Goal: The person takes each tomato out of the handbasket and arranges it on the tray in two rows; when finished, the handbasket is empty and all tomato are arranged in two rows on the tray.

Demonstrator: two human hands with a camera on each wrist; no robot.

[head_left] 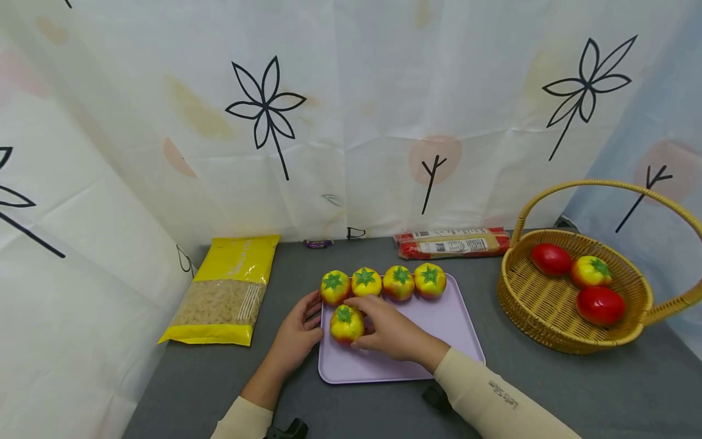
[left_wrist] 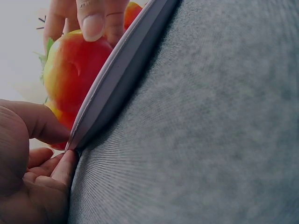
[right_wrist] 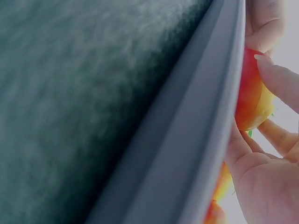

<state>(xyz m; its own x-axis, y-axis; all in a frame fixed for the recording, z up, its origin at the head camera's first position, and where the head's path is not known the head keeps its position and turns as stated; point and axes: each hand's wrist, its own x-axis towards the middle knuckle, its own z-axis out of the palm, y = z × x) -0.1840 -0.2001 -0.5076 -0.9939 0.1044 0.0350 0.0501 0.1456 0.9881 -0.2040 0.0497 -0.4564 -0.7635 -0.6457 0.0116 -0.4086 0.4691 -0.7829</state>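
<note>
My right hand (head_left: 386, 326) grips a yellow-and-red fruit (head_left: 347, 325) with a green star-shaped leaf cap, over the left part of the lilac tray (head_left: 417, 335). The thumb is at its near side and the fingers at its far side. At the tray's left edge, my left hand (head_left: 298, 332) pinches the rim (left_wrist: 96, 88) between thumb and fingers, as the left wrist view shows. Several like fruits stand in a row along the tray's far edge, the leftmost fruit (head_left: 335, 287) just beyond my hands. In the right wrist view the held fruit (right_wrist: 254, 93) is partly hidden by the rim.
On the right stands a wicker basket (head_left: 548, 323) with a tall handle, holding two red fruits and one yellow-red fruit (head_left: 591, 271). A yellow bag (head_left: 222, 299) lies left. Red-ended packs (head_left: 455, 242) and a small purple wrapper (head_left: 318, 244) lie by the back curtain (head_left: 373, 122).
</note>
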